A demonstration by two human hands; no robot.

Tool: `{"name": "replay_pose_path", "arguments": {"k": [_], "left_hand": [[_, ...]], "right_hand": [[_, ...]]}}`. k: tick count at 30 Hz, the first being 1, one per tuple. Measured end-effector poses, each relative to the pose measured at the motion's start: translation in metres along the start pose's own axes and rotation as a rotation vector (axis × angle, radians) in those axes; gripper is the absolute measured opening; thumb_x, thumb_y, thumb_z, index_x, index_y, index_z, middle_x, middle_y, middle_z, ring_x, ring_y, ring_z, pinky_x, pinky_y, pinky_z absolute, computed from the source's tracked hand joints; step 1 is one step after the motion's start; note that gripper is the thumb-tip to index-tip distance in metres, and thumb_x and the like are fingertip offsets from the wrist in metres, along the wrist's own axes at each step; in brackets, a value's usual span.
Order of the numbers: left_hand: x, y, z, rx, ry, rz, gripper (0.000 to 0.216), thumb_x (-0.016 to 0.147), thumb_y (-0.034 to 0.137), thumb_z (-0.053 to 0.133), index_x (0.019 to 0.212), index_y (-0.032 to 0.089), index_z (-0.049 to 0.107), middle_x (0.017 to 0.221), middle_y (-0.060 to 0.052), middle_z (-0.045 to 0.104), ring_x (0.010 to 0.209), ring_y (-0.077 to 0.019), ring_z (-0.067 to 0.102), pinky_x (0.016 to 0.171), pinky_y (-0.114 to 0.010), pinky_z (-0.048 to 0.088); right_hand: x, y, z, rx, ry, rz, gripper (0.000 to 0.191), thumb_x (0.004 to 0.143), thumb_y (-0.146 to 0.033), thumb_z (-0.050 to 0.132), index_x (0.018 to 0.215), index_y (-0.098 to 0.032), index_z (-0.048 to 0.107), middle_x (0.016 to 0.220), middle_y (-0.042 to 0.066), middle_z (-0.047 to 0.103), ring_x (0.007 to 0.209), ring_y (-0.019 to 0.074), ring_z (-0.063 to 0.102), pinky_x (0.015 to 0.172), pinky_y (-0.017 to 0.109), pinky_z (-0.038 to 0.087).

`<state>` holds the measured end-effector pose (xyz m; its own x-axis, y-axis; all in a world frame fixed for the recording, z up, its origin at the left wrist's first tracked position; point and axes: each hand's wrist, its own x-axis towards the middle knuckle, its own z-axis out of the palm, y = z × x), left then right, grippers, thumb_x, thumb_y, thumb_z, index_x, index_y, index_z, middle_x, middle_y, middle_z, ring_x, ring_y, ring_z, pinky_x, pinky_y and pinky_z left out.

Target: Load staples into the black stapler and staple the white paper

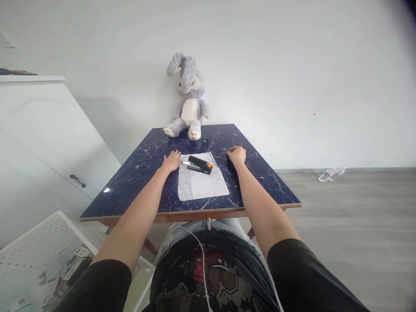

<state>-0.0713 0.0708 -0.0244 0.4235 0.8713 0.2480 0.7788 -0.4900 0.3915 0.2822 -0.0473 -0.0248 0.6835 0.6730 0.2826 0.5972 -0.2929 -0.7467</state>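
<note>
A black stapler [200, 164] with an orange end lies on a sheet of printed paper [201, 184] in the middle of a dark blue marbled table [136, 173]. My left hand [171, 161] rests flat on the table just left of the paper, fingers stretched out, holding nothing. My right hand [237, 154] rests on the table right of the paper with its fingers curled under; nothing shows in it. Both hands are a short way from the stapler and do not touch it.
A grey plush rabbit [189, 99] sits at the table's far edge against the white wall. A white cabinet [39, 143] stands at the left, a white perforated rack [42, 255] below it. A plastic bottle [328, 174] lies on the grey floor at right.
</note>
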Motion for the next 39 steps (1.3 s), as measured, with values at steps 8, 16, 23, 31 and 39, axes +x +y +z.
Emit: {"name": "replay_pose_path", "arguments": {"k": [8,16,23,31,39], "left_hand": [[0.003,-0.015,-0.007,-0.115,0.227,0.145,0.034,0.070,0.006,0.066,0.098,0.017,0.083,0.115,-0.019,0.075,0.107,-0.0358,0.070,0.106,-0.052,0.051],[0.001,-0.021,-0.004,-0.135,0.339,0.035,0.012,0.075,0.017,0.072,0.084,0.018,0.080,0.090,-0.018,0.078,0.100,-0.0382,0.070,0.100,-0.053,0.050],[-0.003,-0.017,-0.008,-0.157,0.313,0.009,0.013,0.077,0.012,0.071,0.083,0.019,0.080,0.082,-0.014,0.071,0.082,-0.0320,0.069,0.092,-0.048,0.053],[-0.010,0.009,-0.019,-0.323,0.475,0.138,0.023,0.093,0.017,0.056,0.095,0.021,0.079,0.090,-0.009,0.066,0.085,-0.0257,0.063,0.093,-0.042,0.052],[-0.014,0.018,-0.025,-0.616,0.391,0.179,0.012,0.087,0.033,0.067,0.087,0.021,0.069,0.082,-0.004,0.072,0.077,-0.0198,0.069,0.080,-0.033,0.054]], "right_hand": [[-0.015,-0.024,0.014,0.070,0.036,-0.362,0.013,0.079,-0.015,0.067,0.091,-0.018,0.071,0.107,0.017,0.061,0.112,0.0366,0.053,0.103,0.054,0.047],[-0.037,-0.054,0.017,0.198,-0.138,-0.628,0.011,0.087,-0.022,0.063,0.085,-0.019,0.073,0.090,0.009,0.063,0.087,0.0258,0.059,0.091,0.042,0.050],[-0.042,-0.057,0.022,0.193,-0.266,-0.735,0.010,0.084,-0.018,0.062,0.079,-0.019,0.072,0.082,0.006,0.063,0.077,0.0210,0.058,0.082,0.037,0.049],[-0.041,-0.054,0.021,0.162,-0.278,-0.721,0.012,0.084,-0.017,0.062,0.078,-0.019,0.072,0.085,0.007,0.067,0.075,0.0205,0.058,0.080,0.036,0.049],[-0.037,-0.049,0.027,0.155,-0.274,-0.740,0.012,0.084,-0.019,0.061,0.080,-0.019,0.073,0.085,0.006,0.067,0.076,0.0203,0.059,0.079,0.035,0.049]]}}
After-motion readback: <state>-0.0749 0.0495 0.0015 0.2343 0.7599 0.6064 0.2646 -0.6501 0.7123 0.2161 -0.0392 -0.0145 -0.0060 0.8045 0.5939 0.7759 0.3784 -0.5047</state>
